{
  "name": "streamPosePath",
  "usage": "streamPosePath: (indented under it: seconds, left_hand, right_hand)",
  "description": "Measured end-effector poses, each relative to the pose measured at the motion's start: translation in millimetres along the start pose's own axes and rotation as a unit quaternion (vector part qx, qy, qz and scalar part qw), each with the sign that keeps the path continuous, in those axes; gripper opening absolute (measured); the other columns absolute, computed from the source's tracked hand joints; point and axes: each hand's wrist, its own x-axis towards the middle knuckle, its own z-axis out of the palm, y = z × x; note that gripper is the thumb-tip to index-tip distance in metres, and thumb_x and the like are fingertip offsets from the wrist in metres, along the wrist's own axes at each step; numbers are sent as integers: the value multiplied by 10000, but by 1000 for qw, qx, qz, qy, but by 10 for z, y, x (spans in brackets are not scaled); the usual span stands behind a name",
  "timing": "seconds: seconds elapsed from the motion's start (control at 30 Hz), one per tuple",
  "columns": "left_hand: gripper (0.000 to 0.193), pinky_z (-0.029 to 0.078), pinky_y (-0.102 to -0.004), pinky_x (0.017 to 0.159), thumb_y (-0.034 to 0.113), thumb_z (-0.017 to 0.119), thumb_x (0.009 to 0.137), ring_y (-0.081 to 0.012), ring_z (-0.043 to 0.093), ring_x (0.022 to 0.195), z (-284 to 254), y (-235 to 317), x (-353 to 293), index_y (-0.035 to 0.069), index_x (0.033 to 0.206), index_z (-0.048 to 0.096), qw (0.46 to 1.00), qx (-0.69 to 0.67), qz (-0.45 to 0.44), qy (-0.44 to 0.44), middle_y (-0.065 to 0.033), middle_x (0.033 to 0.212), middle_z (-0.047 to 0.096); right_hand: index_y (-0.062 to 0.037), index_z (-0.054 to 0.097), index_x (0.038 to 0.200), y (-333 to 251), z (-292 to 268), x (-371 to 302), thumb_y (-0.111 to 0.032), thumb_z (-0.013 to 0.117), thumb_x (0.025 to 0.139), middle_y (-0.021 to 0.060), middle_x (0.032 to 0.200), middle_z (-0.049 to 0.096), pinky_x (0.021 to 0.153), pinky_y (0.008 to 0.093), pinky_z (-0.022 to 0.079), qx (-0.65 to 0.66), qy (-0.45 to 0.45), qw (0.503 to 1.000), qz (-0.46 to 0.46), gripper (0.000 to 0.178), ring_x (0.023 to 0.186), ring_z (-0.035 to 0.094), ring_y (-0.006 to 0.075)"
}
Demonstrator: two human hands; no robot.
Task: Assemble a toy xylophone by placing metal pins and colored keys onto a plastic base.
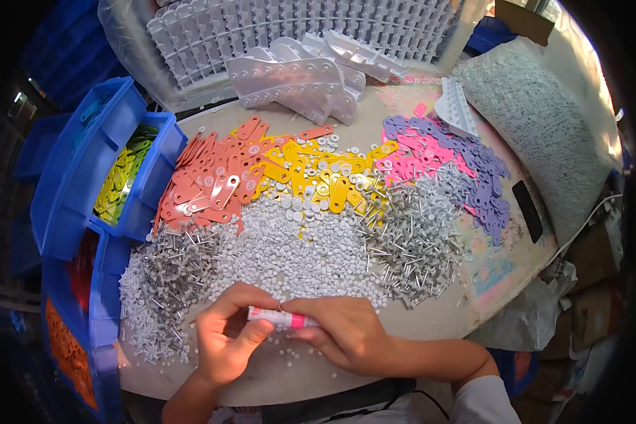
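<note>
Near the table's front edge, a short white-and-pink cylinder (283, 318) lies level between my two hands. My left hand (225, 340) grips its white end with curled fingers and thumb. The pink end is in the closed fingers of my right hand (350, 333), which partly cover it. Just beyond my hands spreads a heap of small white plastic discs (297, 247). Metal pins lie in a pile (180, 261) on the left and another pile (413, 247) on the right. Farther back are flat tabs with holes: salmon (212, 180), yellow (338, 194), pink (420, 152) and purple (484, 184).
Blue bins (138, 205) at the left hold yellow-green tabs (124, 177) and orange pieces (67, 353). White moulded plastic parts (290, 81) lie at the back before a large ribbed crate (297, 28). A black phone (528, 210) and a full sack (544, 127) are at the right.
</note>
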Motion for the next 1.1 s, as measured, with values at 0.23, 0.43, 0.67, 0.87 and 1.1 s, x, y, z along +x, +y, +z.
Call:
streamPosePath:
  seconds: [0.23, 0.43, 0.67, 0.87, 1.1]
  left_hand:
    - [288, 528, -237, 682, 80, 801, 931, -114, 660, 827, 52, -10, -18, -27, 1154, 653, 997, -5, -25, 69, -135, 1070, 734]
    - [255, 540, -227, 733, 35, 784, 938, -101, 679, 872, 9, 0, 9, -33, 1156, 670, 998, -9, -44, 46, -107, 1078, 746]
    - [243, 551, -242, 763, 54, 798, 932, -125, 698, 901, 35, 3, -11, -41, 1122, 680, 996, -8, -47, 74, -115, 1055, 748]
    - [271, 568, -268, 798, 76, 816, 925, -144, 714, 904, 44, -15, -27, -42, 1125, 676, 997, 4, -30, 64, -122, 1038, 751]
    - [261, 572, -292, 842, 60, 814, 919, -166, 719, 941, 53, -24, -13, -46, 1116, 679, 998, 15, -16, 56, -128, 1035, 747]
  right_hand:
    - [-14, 444, 1317, -126, 12, -18, -202, 693, 1032, 113, 769, 676, 583, 379, 528, 82, -65, 978, 180, 422, 622, 699, 235]
    - [-52, 533, 1244, -13, -60, -25, -258, 771, 975, 136, 825, 699, 564, 399, 538, -72, -142, 981, 111, 415, 654, 716, 265]
    - [-63, 650, 1116, -114, 4, 37, -316, 746, 981, 147, 789, 698, 581, 393, 554, 18, 6, 988, 151, 303, 665, 716, 322]
    - [-61, 592, 1225, -11, -56, -43, -344, 723, 988, 114, 797, 681, 553, 430, 533, -69, -139, 981, 113, 392, 659, 703, 320]
    - [-52, 614, 1128, -22, 16, -47, -385, 705, 993, 110, 744, 664, 541, 429, 522, -51, -47, 994, 86, 371, 653, 694, 307]
